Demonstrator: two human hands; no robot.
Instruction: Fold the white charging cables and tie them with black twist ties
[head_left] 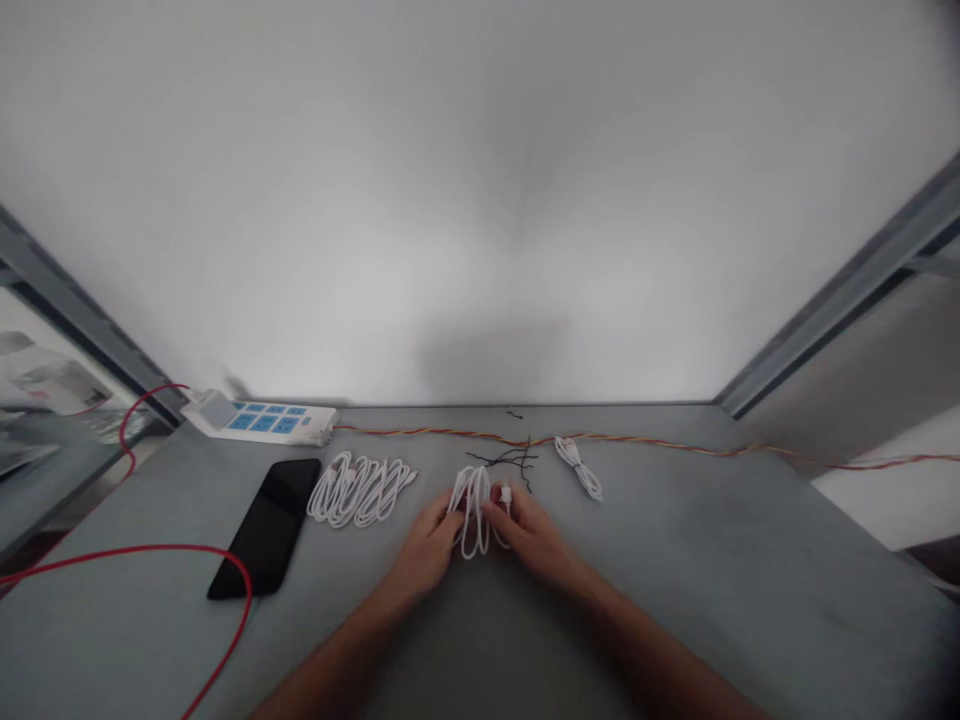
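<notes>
A white USB cable coil (474, 512) is held upright between the person's two hands, just above or on the desk (712, 550); which of the two cannot be told. Its long axis runs from the far side toward the person, so its loops stand crosswise to the line between the hands. The left hand (433, 540) grips the coil's left edge, thumb on the near face. The right hand (529, 525) closes on its right edge, with a white plug (506, 495) standing up at its fingers; some fingertips are hidden. Neither hand is clearly nearer the coil.

Just beyond the coil, a few black twist ties (512, 459) lie crossed on the desk, their near ends closer to the right hand than to the left. Right of the coil and a little beyond it lies a white cable bundle (578, 467) with a dark band round its middle. Left of the coil, near the left hand, is a row of coiled white cables (360, 490), and farther left a black smartphone (266, 525), with a red cable (245, 575) passing across its near end in view. Beyond the coil, a twisted red-and-yellow wire (442, 432) runs sideways from a power strip (321, 424), which lies far to the coil's left.
</notes>
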